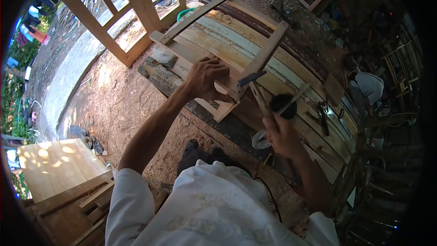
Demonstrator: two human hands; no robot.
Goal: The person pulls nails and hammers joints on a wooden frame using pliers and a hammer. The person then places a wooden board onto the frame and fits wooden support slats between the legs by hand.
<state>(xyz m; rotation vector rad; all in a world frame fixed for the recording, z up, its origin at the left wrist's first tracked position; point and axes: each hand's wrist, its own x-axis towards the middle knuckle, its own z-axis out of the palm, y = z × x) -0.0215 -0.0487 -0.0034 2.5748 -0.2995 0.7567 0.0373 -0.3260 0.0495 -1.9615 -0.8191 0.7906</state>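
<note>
A wooden frame [267, 51] lies across the plank workbench [277, 69], its near corner at the bench's front edge. My left hand [208, 79] is bent over that corner, with fingers curled around the rail and the thumb close to the joint. In my right hand [286, 140] is a hammer [258, 96], gripped by its wooden handle. The dark hammer head [251, 79] is right at the corner joint, just beyond my left thumb.
A black bowl [281, 104] and a dark metal tool [323, 119] rest on the planks to the right, near a clear plastic bag [260, 140]. A tall wooden frame [144, 11] stands at the upper left. Another person [368, 86] bends at the right. Shavings [123, 123] cover the ground.
</note>
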